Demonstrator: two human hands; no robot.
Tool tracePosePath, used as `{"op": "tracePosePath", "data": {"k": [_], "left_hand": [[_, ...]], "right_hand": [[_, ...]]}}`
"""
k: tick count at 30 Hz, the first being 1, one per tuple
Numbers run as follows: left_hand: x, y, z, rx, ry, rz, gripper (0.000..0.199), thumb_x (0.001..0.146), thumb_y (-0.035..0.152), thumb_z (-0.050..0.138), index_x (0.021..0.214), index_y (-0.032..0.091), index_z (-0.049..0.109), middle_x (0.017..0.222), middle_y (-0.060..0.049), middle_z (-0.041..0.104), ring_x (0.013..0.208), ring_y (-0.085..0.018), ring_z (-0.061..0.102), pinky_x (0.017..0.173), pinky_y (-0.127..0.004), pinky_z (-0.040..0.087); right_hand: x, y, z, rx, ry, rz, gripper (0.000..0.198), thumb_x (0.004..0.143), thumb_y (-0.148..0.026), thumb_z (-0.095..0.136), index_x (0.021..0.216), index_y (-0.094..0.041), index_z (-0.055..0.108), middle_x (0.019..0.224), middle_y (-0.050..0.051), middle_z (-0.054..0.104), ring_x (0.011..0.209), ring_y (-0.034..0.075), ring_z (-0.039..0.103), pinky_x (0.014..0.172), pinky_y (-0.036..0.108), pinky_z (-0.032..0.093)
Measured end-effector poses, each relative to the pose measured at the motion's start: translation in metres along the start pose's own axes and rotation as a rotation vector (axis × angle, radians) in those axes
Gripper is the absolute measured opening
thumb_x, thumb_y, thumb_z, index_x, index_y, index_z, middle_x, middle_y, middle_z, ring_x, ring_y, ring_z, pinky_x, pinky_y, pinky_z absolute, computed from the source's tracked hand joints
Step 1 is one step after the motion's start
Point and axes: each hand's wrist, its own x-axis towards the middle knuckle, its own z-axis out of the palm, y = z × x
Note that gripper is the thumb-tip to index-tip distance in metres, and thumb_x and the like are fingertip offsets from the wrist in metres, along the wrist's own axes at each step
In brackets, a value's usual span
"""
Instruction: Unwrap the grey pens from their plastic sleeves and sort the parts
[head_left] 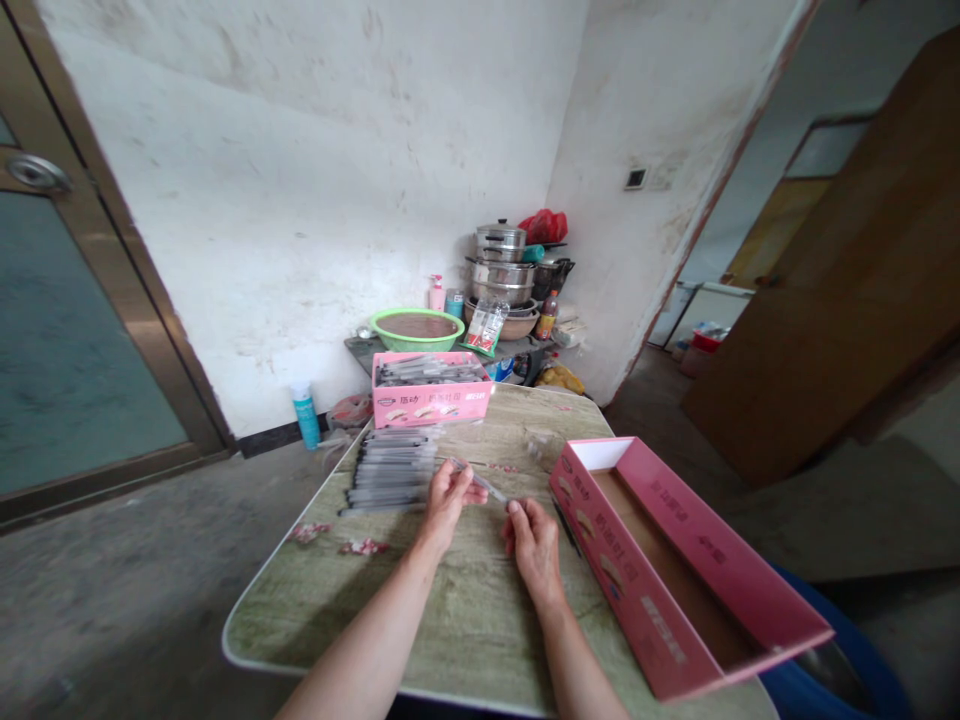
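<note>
My left hand (448, 500) and my right hand (534, 545) hold a slim, translucent pen (486, 485) between them, one at each end. It slants down to the right above the table (450, 610). Left of my left hand lies a row of similar pens (391, 470) with greyish barrels and dark ends. Behind that row, a pink box (431, 402) is filled with many more pens. To the right of my right hand stands a long, open pink box (675, 570); its brown bottom shows. A thin dark stick-like thing (568, 527) lies along its near side.
A low stand behind the table carries a green basin (418, 328), stacked steel pots (501, 262), a bottle (547, 315) and a plastic packet (486, 326). On the floor at left is a blue spray can (305, 415). A blue tub (840, 650) sits below the right box.
</note>
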Motion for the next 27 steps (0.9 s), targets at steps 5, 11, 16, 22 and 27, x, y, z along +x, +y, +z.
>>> {"op": "tracePosePath", "data": {"k": [5,11,16,22,27], "left_hand": [[-0.0006,0.0012,0.0004,0.004,0.009,0.002,0.043,0.072,0.049,0.068,0.091,0.016,0.05,0.067,-0.002,0.066,0.058,-0.016,0.066,0.056,-0.027,0.055],[-0.0019,0.003,0.0013,0.002,0.001,-0.003,0.044,0.07,0.05,0.069,0.09,0.016,0.05,0.068,-0.003,0.066,0.058,-0.017,0.066,0.056,-0.029,0.055],[-0.0024,0.0015,0.0018,-0.002,-0.038,-0.004,0.041,0.073,0.049,0.068,0.091,0.016,0.05,0.07,-0.003,0.066,0.059,-0.016,0.065,0.056,-0.028,0.054],[-0.0016,0.0016,0.0006,0.0,-0.024,-0.001,0.043,0.072,0.05,0.068,0.092,0.016,0.05,0.071,-0.004,0.067,0.059,-0.016,0.065,0.057,-0.028,0.055],[-0.0018,0.0017,0.0008,0.003,-0.034,-0.015,0.043,0.071,0.051,0.068,0.092,0.017,0.051,0.07,-0.003,0.067,0.058,-0.016,0.065,0.057,-0.028,0.054]], "right_hand": [[-0.0005,0.001,0.0009,0.025,0.001,0.05,0.043,0.092,-0.048,0.041,0.062,-0.02,0.053,0.047,-0.002,0.054,0.04,0.012,0.047,0.046,0.023,0.036],[-0.0003,0.0006,0.0006,0.039,0.0,-0.002,0.035,0.091,-0.043,0.047,0.066,-0.02,0.052,0.049,-0.004,0.054,0.042,0.012,0.046,0.047,0.022,0.036],[-0.0005,0.0009,0.0011,0.012,0.0,0.016,0.046,0.094,-0.045,0.04,0.056,-0.021,0.05,0.043,-0.003,0.049,0.04,0.012,0.046,0.047,0.023,0.035],[-0.0006,-0.002,0.0006,0.022,-0.024,0.01,0.041,0.091,-0.045,0.046,0.059,-0.02,0.051,0.046,-0.003,0.054,0.04,0.011,0.045,0.045,0.022,0.035],[-0.0012,-0.0027,0.001,0.004,-0.052,0.012,0.04,0.093,-0.044,0.043,0.062,-0.02,0.052,0.048,-0.003,0.054,0.042,0.012,0.047,0.047,0.021,0.035]]}}
